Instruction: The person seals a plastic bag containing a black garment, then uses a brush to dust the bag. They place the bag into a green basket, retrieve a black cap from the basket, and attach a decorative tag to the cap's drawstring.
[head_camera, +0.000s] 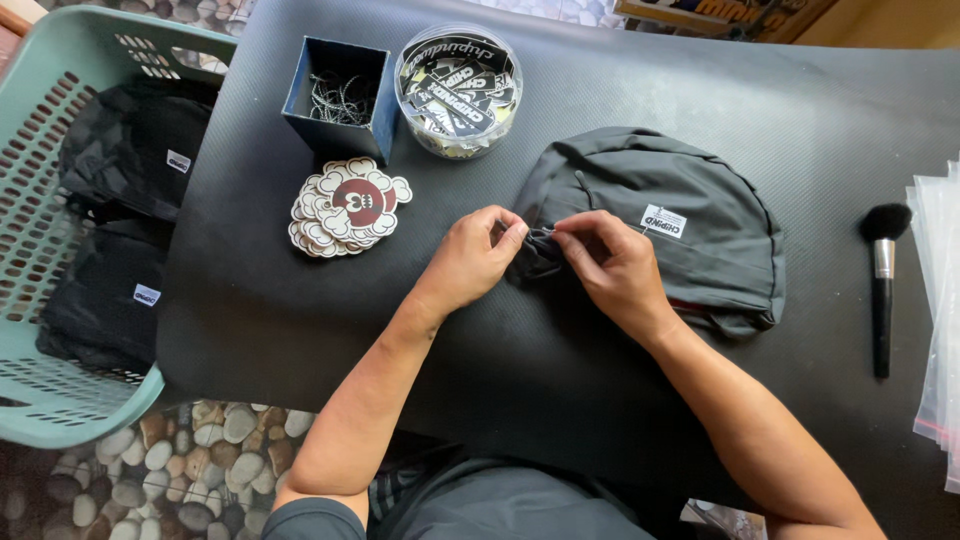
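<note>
Now: both hands pinch a small dark strap at near edge of grey cap (680, 215) | left hand (470, 262) closed on strap (540, 245) | right hand (615, 270) closed on it too | next likely needs fine threading.

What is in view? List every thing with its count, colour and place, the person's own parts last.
Mat: one, black, covers the table.
Cap: one, dark grey with a white label, mid mat, under the hands.
Box: one, blue, open, thin strings inside, top of the mat.
Tub: one, clear, round, full of black and white tags, right of the box.
Card tags: one stack, white and dark red, cloud-shaped, below the box.
Brush: one, black with a silver band, right of the cap.
Bags: a stack, clear plastic, right edge.
Basket: one, pale green, left of the table, black caps inside.
Pebbles: many, grey and brown, floor.
Left hand: pinching dark cloth at the cap's edge.
Right hand: pinching the same spot.
</note>
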